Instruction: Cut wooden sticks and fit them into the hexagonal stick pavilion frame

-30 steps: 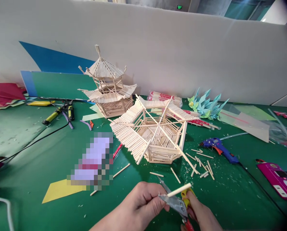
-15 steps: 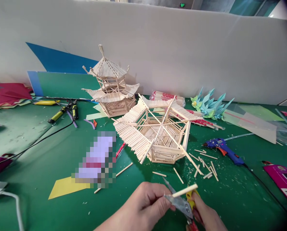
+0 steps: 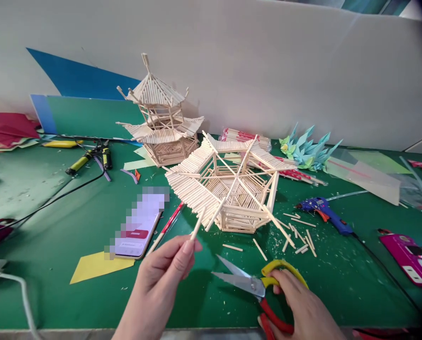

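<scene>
My left hand (image 3: pixel 163 276) is raised over the green table (image 3: pixel 55 236) and pinches a short wooden stick (image 3: pixel 197 227) between thumb and fingers, its tip close to the near edge of the stick roof model (image 3: pixel 228 189). My right hand (image 3: pixel 303 311) rests low on the table and grips the handles of the scissors (image 3: pixel 257 285), which have a yellow and a red handle. The blades are open and point left. A finished two-tier stick pagoda (image 3: pixel 159 127) stands behind the roof model.
A phone (image 3: pixel 138 229) lies on a yellow paper shape left of my hands. Cut stick pieces (image 3: pixel 296 233) are scattered right of the roof. A blue glue gun (image 3: pixel 320 212), a pink object (image 3: pixel 409 257), paper cranes (image 3: pixel 306 151), yellow tools (image 3: pixel 87 160) and cables lie around.
My left hand has pulled the stick away from the scissors and lifted it up and left toward the roof model. The scissors have dropped to the table with their blades open.
</scene>
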The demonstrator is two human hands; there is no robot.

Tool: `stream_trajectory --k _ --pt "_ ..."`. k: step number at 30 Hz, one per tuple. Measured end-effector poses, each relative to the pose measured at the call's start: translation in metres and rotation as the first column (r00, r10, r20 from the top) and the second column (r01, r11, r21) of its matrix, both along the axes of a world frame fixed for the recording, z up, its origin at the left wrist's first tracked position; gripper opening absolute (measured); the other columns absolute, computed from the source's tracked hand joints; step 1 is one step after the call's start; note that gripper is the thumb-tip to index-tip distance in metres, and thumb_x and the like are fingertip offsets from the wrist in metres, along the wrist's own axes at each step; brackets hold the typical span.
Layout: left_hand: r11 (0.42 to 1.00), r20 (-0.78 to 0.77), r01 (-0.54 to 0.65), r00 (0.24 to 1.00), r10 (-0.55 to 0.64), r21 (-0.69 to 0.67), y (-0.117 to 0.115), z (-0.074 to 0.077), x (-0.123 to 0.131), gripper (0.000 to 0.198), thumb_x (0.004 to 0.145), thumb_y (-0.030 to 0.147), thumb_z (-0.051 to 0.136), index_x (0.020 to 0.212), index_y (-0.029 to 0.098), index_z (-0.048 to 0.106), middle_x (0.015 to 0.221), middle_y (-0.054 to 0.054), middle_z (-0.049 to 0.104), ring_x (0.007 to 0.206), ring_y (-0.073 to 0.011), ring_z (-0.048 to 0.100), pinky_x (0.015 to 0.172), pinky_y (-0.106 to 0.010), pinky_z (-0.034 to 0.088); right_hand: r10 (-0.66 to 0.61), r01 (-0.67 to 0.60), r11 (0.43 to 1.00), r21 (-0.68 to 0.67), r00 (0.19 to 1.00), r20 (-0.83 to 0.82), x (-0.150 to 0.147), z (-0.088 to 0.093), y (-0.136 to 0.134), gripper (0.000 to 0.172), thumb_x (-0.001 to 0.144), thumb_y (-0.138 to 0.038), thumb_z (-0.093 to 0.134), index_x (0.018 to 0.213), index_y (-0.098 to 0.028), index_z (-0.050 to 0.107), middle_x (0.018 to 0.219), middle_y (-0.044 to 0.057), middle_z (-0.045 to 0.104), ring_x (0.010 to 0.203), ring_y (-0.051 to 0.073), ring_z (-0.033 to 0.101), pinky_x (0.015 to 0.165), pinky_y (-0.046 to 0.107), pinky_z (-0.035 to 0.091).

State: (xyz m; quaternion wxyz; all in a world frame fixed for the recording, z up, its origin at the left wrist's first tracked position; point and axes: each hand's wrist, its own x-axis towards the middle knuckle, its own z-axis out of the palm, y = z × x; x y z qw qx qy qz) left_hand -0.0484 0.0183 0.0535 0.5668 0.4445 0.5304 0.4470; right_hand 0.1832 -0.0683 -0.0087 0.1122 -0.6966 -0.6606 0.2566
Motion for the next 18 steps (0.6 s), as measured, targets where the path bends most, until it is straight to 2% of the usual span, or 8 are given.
stream_trajectory --k 2,5,8,10,12,15,17,18 --pt "0.999 -0.07 0.031 0.997 -0.032 -0.011 -0.006 -0.002 0.002 0.021 0.074 0.038 0.064 0.079 0.018 0.068 0.057 0.003 0.05 0.054 -0.0106 0.039 0.048 -0.019 0.034 0.089 -0.087 0.996 -0.029 0.99 0.108 -0.002 0.0 0.006 0.057 0.065 -0.03 0.056 0.116 -0.004 0.053 0.114 0.022 0.059 0.103 0.032 0.057 0.085 0.041 0.049" --pt "0.976 -0.187 0.212 0.962 -0.2 0.048 -0.012 -0.005 0.008 0.018 0.078 0.032 0.058 0.073 0.017 0.067 0.057 0.003 0.05 0.053 -0.0108 0.038 0.048 -0.019 0.035 0.16 -0.163 0.987 -0.005 0.967 0.198 -0.002 0.001 0.01 0.057 0.068 -0.029 0.054 0.118 -0.003 0.052 0.118 0.021 0.058 0.108 0.032 0.054 0.087 0.044 0.049" --pt "0.911 -0.33 0.406 0.872 -0.361 0.077 -0.013 -0.008 0.013 0.024 0.084 0.028 0.05 0.067 0.016 0.064 0.055 0.003 0.048 0.051 -0.0106 0.038 0.047 -0.019 0.034 0.152 -0.206 0.96 0.19 0.953 0.262 0.0 0.013 0.01 0.044 0.073 -0.032 0.054 0.11 -0.009 0.059 0.111 0.017 0.062 0.1 0.03 0.059 0.081 0.042 0.052" --pt "0.862 -0.414 0.497 0.808 -0.419 0.099 -0.014 -0.012 0.017 0.025 0.086 0.026 0.046 0.072 0.015 0.063 0.059 0.001 0.053 0.053 -0.0117 0.044 0.05 -0.019 0.036 0.123 -0.225 0.909 0.351 0.949 0.29 -0.002 0.027 0.012 0.031 0.079 -0.029 0.051 0.104 -0.014 0.062 0.101 0.014 0.066 0.093 0.026 0.061 0.078 0.038 0.052" --pt "0.795 -0.491 0.593 0.734 -0.469 0.127 -0.017 -0.019 0.02 0.025 0.087 0.024 0.044 0.073 0.016 0.062 0.062 -0.002 0.059 0.057 -0.0132 0.051 0.053 -0.02 0.039 0.166 -0.292 0.847 0.444 0.939 0.302 -0.007 0.04 0.016 0.026 0.082 -0.026 0.049 0.103 -0.018 0.061 0.096 0.01 0.067 0.089 0.023 0.062 0.078 0.035 0.049" --pt "0.674 -0.532 0.726 0.627 -0.568 0.136 -0.026 -0.036 0.021 0.025 0.085 0.021 0.046 0.065 0.017 0.06 0.062 -0.003 0.061 0.056 -0.0138 0.055 0.051 -0.02 0.039 0.379 -0.496 0.781 0.38 0.859 0.343 -0.017 0.044 0.021 0.019 0.081 -0.026 0.053 0.097 -0.024 0.062 0.086 0.004 0.068 0.078 0.019 0.062 0.067 0.03 0.048" --pt "0.61 -0.398 0.777 0.614 -0.682 0.154 -0.033 -0.047 0.019 0.023 0.086 0.024 0.048 0.067 0.02 0.062 0.067 -0.002 0.063 0.06 -0.0141 0.058 0.054 -0.021 0.043 0.512 -0.612 0.746 0.264 0.78 0.36 -0.019 0.038 0.02 0.007 0.08 -0.023 0.055 0.077 -0.025 0.061 0.067 -0.002 0.064 0.06 0.015 0.059 0.051 0.026 0.043" --pt "0.59 -0.364 0.791 0.604 -0.709 0.162 -0.036 -0.05 0.017 0.021 0.086 0.027 0.049 0.071 0.021 0.063 0.073 -0.001 0.064 0.063 -0.0139 0.059 0.056 -0.022 0.045 0.563 -0.646 0.733 0.214 0.752 0.342 -0.019 0.034 0.017 0.012 0.08 -0.021 0.055 0.069 -0.024 0.058 0.06 -0.004 0.061 0.053 0.014 0.057 0.045 0.025 0.038"
